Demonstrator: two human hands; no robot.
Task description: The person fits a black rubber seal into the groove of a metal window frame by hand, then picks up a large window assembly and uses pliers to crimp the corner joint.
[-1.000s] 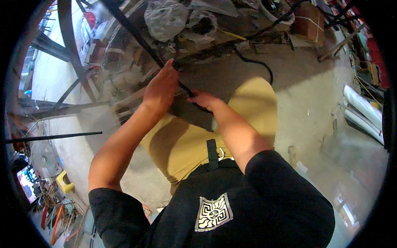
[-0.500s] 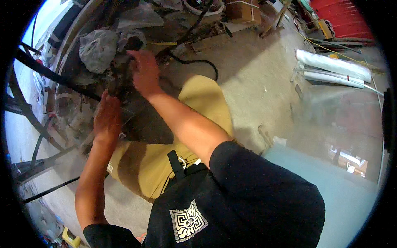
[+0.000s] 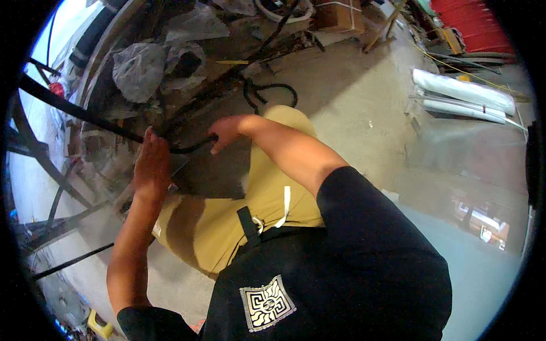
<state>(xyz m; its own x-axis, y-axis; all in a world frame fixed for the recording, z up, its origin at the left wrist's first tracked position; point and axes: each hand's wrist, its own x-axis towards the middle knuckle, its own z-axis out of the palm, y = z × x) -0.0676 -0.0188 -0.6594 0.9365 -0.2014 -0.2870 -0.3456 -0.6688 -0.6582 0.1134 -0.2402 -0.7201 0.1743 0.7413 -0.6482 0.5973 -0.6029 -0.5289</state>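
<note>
My left hand (image 3: 152, 163) is closed at the lower end of a long black bar (image 3: 94, 118), its fingers pressed together; the thumb side is hidden. A length of black cord (image 3: 190, 149) runs from beside that hand to my right hand (image 3: 229, 132). The right fingers curl round the cord, with a dark end showing at the thumb. Beyond my right wrist, a loop of similar black cord (image 3: 284, 86) lies on the floor near my knee. I cannot tell whether both pieces are one cord.
Crumpled clear plastic bags (image 3: 138, 71) lie among clutter ahead. A cardboard box (image 3: 339, 16) and a white-rimmed round container (image 3: 304, 17) stand farther off. White wrapped rolls (image 3: 463, 92) lie at right, near a glossy sheet (image 3: 449, 227). Curved dark bars (image 3: 37, 136) rise at left.
My right hand has come down and toward me from beside the plastic bags, drawing the black cord rightward. My left hand stays nearly in place at the bar.
</note>
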